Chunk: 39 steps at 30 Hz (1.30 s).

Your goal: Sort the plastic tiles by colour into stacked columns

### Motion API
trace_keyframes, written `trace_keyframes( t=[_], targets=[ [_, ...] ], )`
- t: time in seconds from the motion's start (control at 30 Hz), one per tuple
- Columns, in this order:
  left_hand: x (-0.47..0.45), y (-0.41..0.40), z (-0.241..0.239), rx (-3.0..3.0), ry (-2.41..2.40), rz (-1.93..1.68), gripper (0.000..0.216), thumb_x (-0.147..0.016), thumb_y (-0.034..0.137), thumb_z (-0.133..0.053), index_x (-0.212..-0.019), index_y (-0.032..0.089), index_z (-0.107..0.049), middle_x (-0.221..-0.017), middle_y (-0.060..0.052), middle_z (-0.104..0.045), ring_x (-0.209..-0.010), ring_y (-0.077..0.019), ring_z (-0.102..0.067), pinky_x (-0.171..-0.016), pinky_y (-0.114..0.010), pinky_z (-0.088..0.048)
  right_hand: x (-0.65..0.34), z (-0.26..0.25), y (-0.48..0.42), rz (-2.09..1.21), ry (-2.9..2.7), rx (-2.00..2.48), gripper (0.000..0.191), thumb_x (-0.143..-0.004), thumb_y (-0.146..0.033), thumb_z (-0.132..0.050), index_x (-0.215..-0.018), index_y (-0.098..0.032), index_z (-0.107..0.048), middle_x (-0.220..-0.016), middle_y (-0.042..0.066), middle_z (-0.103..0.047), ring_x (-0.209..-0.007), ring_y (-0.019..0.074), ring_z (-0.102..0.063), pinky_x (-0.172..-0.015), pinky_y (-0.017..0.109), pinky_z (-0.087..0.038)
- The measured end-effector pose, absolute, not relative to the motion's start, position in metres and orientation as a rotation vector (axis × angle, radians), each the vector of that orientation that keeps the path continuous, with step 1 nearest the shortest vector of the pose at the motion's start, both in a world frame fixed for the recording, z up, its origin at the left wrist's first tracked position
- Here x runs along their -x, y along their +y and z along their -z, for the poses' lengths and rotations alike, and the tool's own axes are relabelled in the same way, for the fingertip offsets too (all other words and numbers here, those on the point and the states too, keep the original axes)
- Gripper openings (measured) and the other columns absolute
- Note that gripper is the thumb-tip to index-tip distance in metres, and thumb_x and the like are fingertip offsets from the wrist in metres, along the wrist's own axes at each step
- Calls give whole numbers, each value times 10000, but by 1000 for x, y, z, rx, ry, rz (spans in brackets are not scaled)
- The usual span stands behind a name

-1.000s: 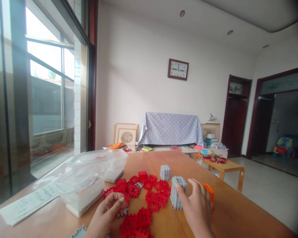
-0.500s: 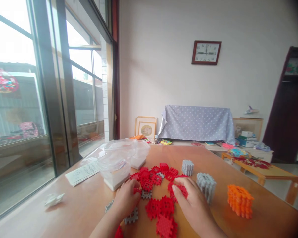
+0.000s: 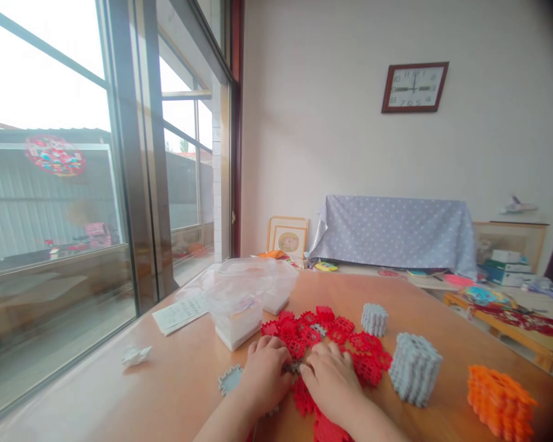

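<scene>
My left hand (image 3: 267,374) is low over the table with its fingers curled down. Its palm and whatever it grips are hidden from view. Close to its right, my right hand (image 3: 329,377) reaches over the tiles, thumb apart from bent fingers. A grey notched plastic tile (image 3: 295,367) shows partly in the gap between the hands. Red interlocking tiles (image 3: 288,325) lie in a loose pile just beyond the fingers, and more red tiles (image 3: 369,365) spread to the right. Another grey tile (image 3: 231,379) rests left of my left wrist.
A grey tile stack (image 3: 415,368), a smaller grey stack (image 3: 375,319) and an orange stack (image 3: 501,399) stand to the right. Clear plastic containers (image 3: 239,307), a written paper (image 3: 180,313) and a crumpled wrapper (image 3: 136,356) lie left. A window (image 3: 55,215) borders the table.
The view has turned right-to-left, shifting the scene rightward. My right hand has left the red tiles at the right and come in close beside my left hand.
</scene>
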<state>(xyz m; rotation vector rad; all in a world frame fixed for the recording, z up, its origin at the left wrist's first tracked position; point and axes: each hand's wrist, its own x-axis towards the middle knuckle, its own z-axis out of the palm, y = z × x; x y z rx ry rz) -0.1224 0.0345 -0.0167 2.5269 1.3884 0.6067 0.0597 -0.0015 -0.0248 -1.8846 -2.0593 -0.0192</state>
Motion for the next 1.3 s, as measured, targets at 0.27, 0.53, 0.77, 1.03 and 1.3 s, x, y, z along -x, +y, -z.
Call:
trace_keyframes(
  t=[0.27, 0.53, 0.77, 1.03, 1.3],
  targets=[
    [121, 35, 18, -2514, 1345, -633, 102, -753, 236, -623, -838, 261, -674, -1045, -49, -677, -1160, -289, -515, -945, -381, -401, -64, 41, 3, -123, -2056, 1760, 309, -953, -329, -468, -934, -310, -776, -1394, 16, -646, -1422, 387, -411, -1112, 711, -268],
    [117, 41, 26, -2469, 1370, -678, 88, -746, 246, -667, -829, 242, -696, -1165, -84, -664, -1243, -331, -487, -1028, -436, -400, -70, 49, 4, -49, -1971, 1746, 226, -920, -311, -553, -805, -275, -745, -1470, 47, -588, -1483, 438, -329, -1070, 848, -179],
    [116, 42, 28, -2451, 1353, -695, 109, -743, 202, -658, -832, 238, -710, -1151, -78, -674, -1224, -313, -493, -1027, -425, -407, -71, 55, 6, -286, -2003, 1682, 248, -919, -294, -536, -757, -264, -721, -1524, 0, -528, -1526, 428, -218, -1058, 870, -140],
    [116, 41, 23, -2452, 1320, -760, 181, -864, 185, -555, -902, 233, -726, -1257, -77, -662, -1346, -321, -414, -1127, -467, -333, -75, 43, 5, -378, -1987, 1613, 310, -893, -259, -537, -1086, -352, -761, -1588, -1, -434, -1546, 425, -111, -1067, 873, -84],
    [113, 42, 16, -2272, 1225, -1150, 314, -1003, 332, -424, -844, 211, -667, -1041, -96, -685, -1059, -259, -554, -1008, -406, -386, -77, 42, 6, -183, -1855, 1452, 393, -918, -293, -555, -1291, -285, -680, -1518, 67, -535, -1521, 340, -294, -1171, 649, -342]
  ],
)
